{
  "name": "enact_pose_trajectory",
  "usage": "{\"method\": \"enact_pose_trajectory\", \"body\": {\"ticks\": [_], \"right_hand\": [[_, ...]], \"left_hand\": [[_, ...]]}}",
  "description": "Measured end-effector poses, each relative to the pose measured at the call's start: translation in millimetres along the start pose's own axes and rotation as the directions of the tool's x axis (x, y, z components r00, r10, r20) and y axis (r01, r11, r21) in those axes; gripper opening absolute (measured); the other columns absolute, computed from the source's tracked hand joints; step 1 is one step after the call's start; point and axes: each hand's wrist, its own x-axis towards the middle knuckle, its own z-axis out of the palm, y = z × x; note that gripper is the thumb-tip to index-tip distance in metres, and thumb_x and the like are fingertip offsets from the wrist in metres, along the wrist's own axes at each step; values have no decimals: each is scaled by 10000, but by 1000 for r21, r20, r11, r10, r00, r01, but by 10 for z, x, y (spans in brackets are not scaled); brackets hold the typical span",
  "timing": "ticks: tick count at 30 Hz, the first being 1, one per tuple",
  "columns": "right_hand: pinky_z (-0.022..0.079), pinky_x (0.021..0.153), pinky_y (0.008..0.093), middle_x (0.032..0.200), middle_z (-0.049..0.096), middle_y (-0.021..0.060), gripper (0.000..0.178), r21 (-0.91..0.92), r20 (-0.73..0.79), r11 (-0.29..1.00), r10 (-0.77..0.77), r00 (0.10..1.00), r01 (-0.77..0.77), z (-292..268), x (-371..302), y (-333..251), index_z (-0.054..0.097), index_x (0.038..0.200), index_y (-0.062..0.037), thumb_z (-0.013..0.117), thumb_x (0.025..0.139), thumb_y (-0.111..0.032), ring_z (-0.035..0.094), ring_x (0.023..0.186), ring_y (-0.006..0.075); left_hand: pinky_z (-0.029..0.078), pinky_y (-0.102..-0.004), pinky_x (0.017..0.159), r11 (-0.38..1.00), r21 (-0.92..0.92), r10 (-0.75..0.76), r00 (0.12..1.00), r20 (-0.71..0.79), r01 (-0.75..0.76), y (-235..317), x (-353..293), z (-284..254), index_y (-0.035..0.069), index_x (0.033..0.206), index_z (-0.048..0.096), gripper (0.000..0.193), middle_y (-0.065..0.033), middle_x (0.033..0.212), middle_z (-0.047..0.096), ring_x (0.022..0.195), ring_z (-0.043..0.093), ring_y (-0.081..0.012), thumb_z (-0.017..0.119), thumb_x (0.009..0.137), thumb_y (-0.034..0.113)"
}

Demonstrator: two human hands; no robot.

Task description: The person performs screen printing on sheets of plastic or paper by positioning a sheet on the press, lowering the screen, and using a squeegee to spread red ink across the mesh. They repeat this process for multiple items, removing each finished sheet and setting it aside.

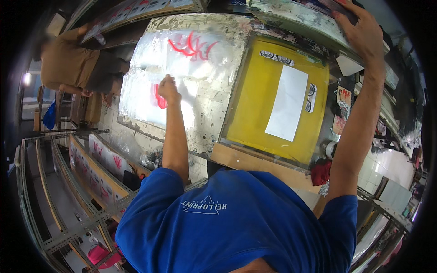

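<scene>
My left hand is closed, its fingers curled together above a worn, paint-stained work table. Beside it on a whitish, shiny sheet is a red printed mark. Farther up the table, red brush-like strokes mark another pale sheet. My right hand reaches far to the upper right, thumb and fingers apart, at a paint-smeared ledge. Its fingertips look reddish and are partly cut off by the picture's edge; I see nothing clearly held there.
Right of the sheets lies a framed yellow screen bearing a white paper strip and dark printed patterns. A red cloth lies near its lower right corner. Metal racks with printed boards stand at the left. Another person stands at far left.
</scene>
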Motion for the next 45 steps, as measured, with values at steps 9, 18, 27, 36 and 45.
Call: {"method": "enact_pose_trajectory", "body": {"ticks": [9,18,27,36,45], "right_hand": [[529,795,387,963,725,199,359,14,73,1000,11,997,-13,-10,61,-8,763,1050,-76,710,718,-201,678,852,325],[531,796,386,963,727,196,344,-50,-20,993,-104,994,103,-21,-49,-75,760,1053,-62,703,738,-190,681,861,326],[523,863,408,1025,724,218,365,-40,-19,996,-85,996,85,-22,-56,-226,752,1067,-45,685,751,-215,689,946,360],[529,863,391,1031,734,198,386,25,90,999,-36,995,34,-89,-1,-87,747,1086,-48,671,784,-276,693,950,344],[548,794,375,995,751,165,379,44,167,999,18,986,-26,-39,109,20,759,1064,-66,620,790,-288,703,861,306]], "left_hand": [[549,-402,721,987,153,97,940,-326,-49,20,745,-609,-44,934,653,241,-181,909,673,860,667,-291,655,932,197],[464,-443,919,454,377,692,586,422,-807,-357,-414,339,78,1086,719,351,-123,1090,693,1038,619,-334,796,818,292],[476,-417,803,498,479,427,686,590,-722,-561,-931,712,101,822,751,99,-61,972,686,885,644,-251,776,797,193],[524,-362,753,654,222,86,362,928,-723,-68,-2078,694,87,978,752,215,-63,1149,674,877,666,-244,778,816,226],[359,-503,1038,312,-108,239,-33,971,-944,-682,-2493,972,136,1166,689,405,-121,1380,507,1316,430,-368,766,812,318]]}}
